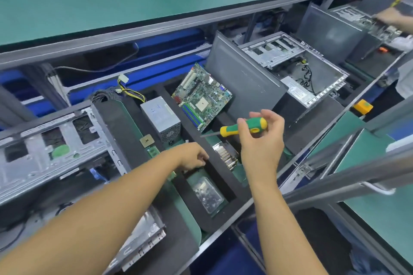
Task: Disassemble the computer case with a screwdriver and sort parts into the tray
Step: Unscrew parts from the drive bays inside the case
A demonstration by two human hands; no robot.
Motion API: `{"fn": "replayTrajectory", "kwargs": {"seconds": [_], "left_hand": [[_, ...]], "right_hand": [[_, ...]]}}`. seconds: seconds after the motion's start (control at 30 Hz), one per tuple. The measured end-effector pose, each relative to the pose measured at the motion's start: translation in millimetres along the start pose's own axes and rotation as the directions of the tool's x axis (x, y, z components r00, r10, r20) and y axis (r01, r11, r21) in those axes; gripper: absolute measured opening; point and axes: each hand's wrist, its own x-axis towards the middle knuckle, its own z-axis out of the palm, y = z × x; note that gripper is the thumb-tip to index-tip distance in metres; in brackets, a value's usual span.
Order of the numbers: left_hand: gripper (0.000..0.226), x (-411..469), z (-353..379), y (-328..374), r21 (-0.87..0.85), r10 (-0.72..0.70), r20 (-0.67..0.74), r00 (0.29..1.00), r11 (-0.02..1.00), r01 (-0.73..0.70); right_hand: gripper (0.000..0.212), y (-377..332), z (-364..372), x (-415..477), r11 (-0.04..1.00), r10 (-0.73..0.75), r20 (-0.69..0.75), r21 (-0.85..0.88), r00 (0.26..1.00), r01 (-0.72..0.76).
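Pinching the screwdriver by its green-and-yellow handle, our right hand curls thumb and fingers round it, the thin steel shaft pointing left above the tray. Our left hand sits lower, fingers bent over a black foam divider; we cannot tell whether they hold anything. Foam walls frame green-lined compartments. A clear plastic box of small screws lies nearest us and a finned metal heatsink lies below the screwdriver. Farther off are a green motherboard leaning on edge, a grey boxy power supply, and a square processor chip beside a memory stick. The bare metal computer case lies left of the tray.
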Motion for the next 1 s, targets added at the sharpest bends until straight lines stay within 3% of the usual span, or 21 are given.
{"fn": "replayTrajectory", "kwargs": {"seconds": [0.13, 0.23, 0.33, 0.47, 0.6, 0.63, 0.7, 0.77, 1.0], "left_hand": [[0.015, -53, -28, -22, -0.431, -0.162, -0.296, 0.941, 0.902, 0.02], [0.013, -97, -39, -41, -0.629, -0.286, -0.422, 0.86, 0.776, -0.05], [0.018, -149, -43, -68, -0.661, -0.35, -0.513, 0.784, 0.743, -0.101], [0.033, -226, -46, -113, -0.557, -0.3, -0.633, 0.713, 0.817, -0.15], [0.034, -293, -49, -159, -0.529, -0.439, -0.751, 0.494, 0.847, -0.052], [0.031, -304, -47, -169, -0.534, -0.478, -0.742, 0.471, 0.845, 0.016], [0.027, -317, -37, -183, -0.485, -0.503, -0.671, 0.545, 0.853, 0.191], [0.027, -317, -24, -192, -0.461, -0.525, -0.604, 0.6, 0.844, 0.275], [0.027, -282, -10, -193, -0.483, -0.511, -0.662, 0.548, 0.85, 0.209]], "right_hand": [[0.024, -30, 38, -3, 0.996, -0.029, 0.167, 0.091, 0.986, 0.014], [0.019, -51, 75, -19, 0.988, -0.074, 0.284, 0.15, 0.956, 0.032], [0.019, -76, 113, -41, 0.97, -0.138, 0.395, 0.238, 0.908, 0.044], [0.02, -110, 161, -71, 0.958, -0.244, 0.519, 0.259, 0.819, 0.121], [0.024, -137, 207, -104, 0.934, -0.351, 0.645, 0.195, 0.679, 0.298], [0.024, -140, 216, -112, 0.928, -0.353, 0.684, 0.169, 0.638, 0.332], [0.023, -139, 232, -125, 0.924, -0.328, 0.751, 0.13, 0.573, 0.359], [0.021, -133, 243, -133, 0.923, -0.289, 0.792, 0.082, 0.538, 0.375], [0.021, -113, 253, -136, 0.937, -0.224, 0.807, 0.025, 0.546, 0.348]]}}
